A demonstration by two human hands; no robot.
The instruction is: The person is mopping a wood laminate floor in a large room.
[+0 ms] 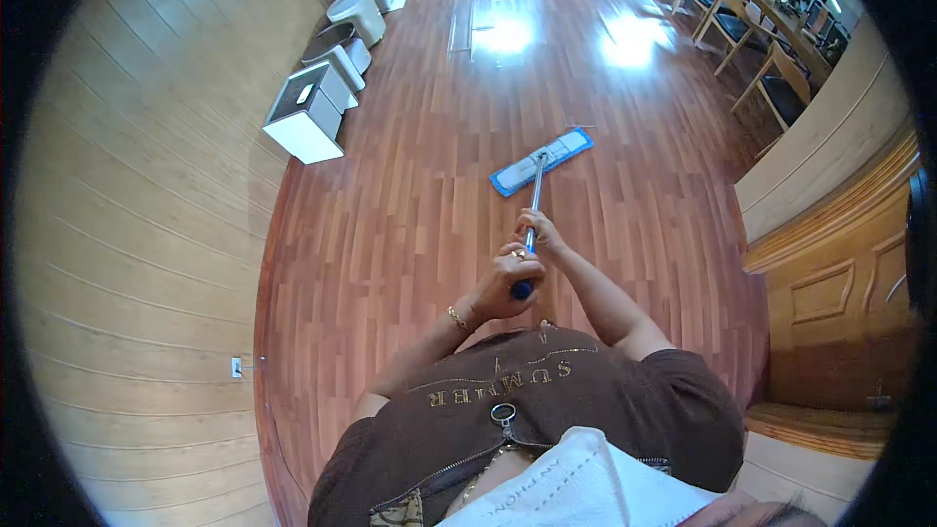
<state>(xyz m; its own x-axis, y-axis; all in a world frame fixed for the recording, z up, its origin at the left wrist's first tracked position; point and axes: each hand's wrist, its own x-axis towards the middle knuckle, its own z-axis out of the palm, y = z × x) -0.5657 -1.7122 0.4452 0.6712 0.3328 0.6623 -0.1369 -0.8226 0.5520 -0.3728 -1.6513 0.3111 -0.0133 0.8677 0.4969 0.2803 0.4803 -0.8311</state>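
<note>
Both my hands are wrapped round the pole of a flat mop (566, 148). My left hand (503, 285), with a gold bracelet at the wrist, grips the top end of the handle, where a dark blue tip shows below the fingers. Farther along the pole, my right hand (541, 231) is closed on it just beyond the left. From there the silver shaft runs forward to a wide, pale grey head edged in blue. That head lies flat on the wooden floor (410, 244), slanting up to the right.
Along the left wall stand a white box-shaped cabinet (305, 132) and a white rounded unit (357, 15). Wooden chairs (781, 83) line a long desk (771, 12) at the far right. A panelled wooden door (830, 283) is near on the right. A wall socket (236, 367) sits low at left.
</note>
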